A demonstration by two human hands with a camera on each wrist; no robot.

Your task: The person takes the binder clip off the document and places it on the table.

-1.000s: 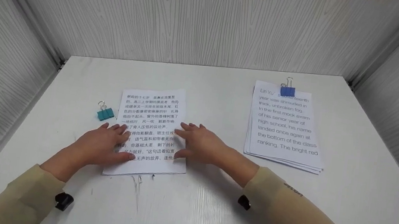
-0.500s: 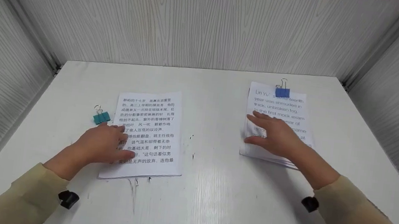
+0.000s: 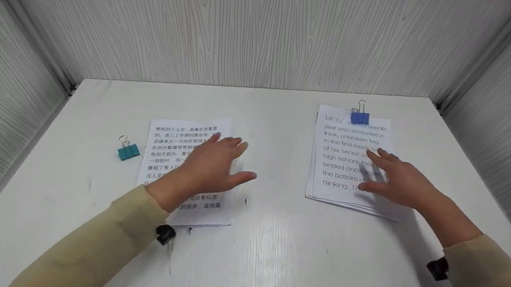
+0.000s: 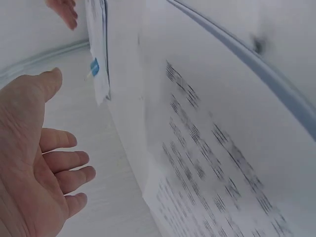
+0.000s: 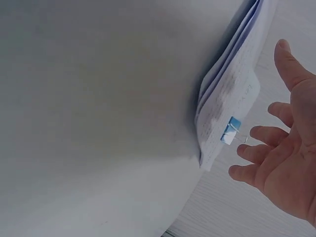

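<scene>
My left hand (image 3: 212, 162) hovers over the right half of a paper stack (image 3: 178, 149) printed with Chinese text, its fingers spread and holding nothing. In the left wrist view the same printed sheet (image 4: 197, 148) lies below and beside the loosely bent fingers. My right hand (image 3: 407, 182) is above the lower right of a second paper stack (image 3: 341, 168) with English text, casting a shadow on it. A blue binder clip (image 3: 360, 118) grips that stack's top edge. In the right wrist view the palm and relaxed fingers are bare of anything, beside the clipped papers (image 5: 229, 89).
A teal binder clip (image 3: 128, 151) lies on the white table (image 3: 268, 241), just left of the Chinese-text stack. Grey wood-grain panels (image 3: 268, 29) stand at the back and both sides. Dark marks dot the tabletop near the left stack.
My right hand has left the Chinese-text stack and moved right over the English-text one. My left hand has lifted from the left stack's side and moved right across it.
</scene>
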